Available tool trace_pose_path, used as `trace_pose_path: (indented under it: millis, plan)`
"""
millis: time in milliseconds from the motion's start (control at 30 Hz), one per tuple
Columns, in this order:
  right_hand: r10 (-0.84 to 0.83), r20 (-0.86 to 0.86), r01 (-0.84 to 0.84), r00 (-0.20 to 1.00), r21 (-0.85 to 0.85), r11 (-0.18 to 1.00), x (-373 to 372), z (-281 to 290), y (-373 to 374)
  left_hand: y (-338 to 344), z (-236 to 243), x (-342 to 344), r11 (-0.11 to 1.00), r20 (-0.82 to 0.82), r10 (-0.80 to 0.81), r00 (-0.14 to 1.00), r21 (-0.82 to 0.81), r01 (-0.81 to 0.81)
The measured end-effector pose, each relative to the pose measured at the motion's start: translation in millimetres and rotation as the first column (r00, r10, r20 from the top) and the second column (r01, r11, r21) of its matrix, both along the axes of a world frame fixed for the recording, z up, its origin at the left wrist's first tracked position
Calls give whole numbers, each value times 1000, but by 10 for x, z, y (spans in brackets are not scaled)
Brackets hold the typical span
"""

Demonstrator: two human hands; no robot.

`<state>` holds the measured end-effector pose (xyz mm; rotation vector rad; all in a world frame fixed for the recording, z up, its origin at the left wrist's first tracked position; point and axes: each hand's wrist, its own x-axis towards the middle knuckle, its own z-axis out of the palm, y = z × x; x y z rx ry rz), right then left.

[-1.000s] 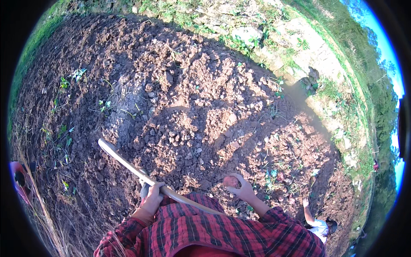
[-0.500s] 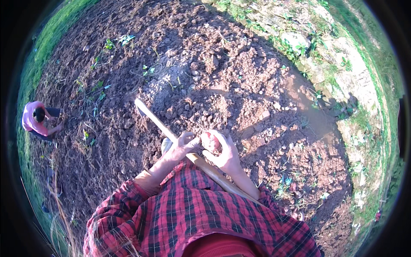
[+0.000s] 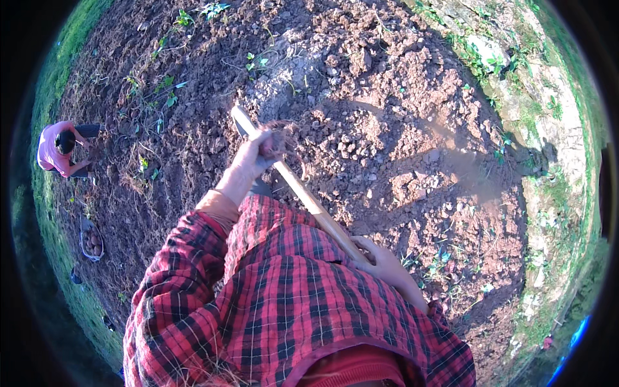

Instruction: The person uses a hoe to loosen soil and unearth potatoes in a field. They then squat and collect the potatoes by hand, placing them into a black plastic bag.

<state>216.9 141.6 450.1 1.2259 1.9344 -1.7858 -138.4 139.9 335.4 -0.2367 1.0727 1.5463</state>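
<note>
I see right fingers (image 3: pixel 367 244) now clamped on the wooden handle (image 3: pixel 303 195); left fingers (image 3: pixel 256 139), over it, clamp a reddish, root-fringed tuber (image 3: pixel 271 147).

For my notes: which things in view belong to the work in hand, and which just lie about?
Work:
- rooty reddish lump in left grip
- wooden pole at right grip
- perhaps container of brownish lumps

Lying about:
- pale rock
- green sprigs

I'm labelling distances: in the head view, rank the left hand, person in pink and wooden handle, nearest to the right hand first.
1. Wooden handle: against the right hand.
2. Left hand: farther up the handle.
3. Person in pink: far left.
</note>
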Motion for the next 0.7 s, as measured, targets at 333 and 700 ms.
trace_pose_path:
  millis: [333,700]
  plan:
    - [-28,253,118,967,-345,931,-1379,398,-286,-1295,-245,-5300,890,-695,190,694,-175,-420]
    - [28,538,138,843,-267,954,-2526,718,-778,-698,-1184,-2092,542,126,-784,608,-339,769]
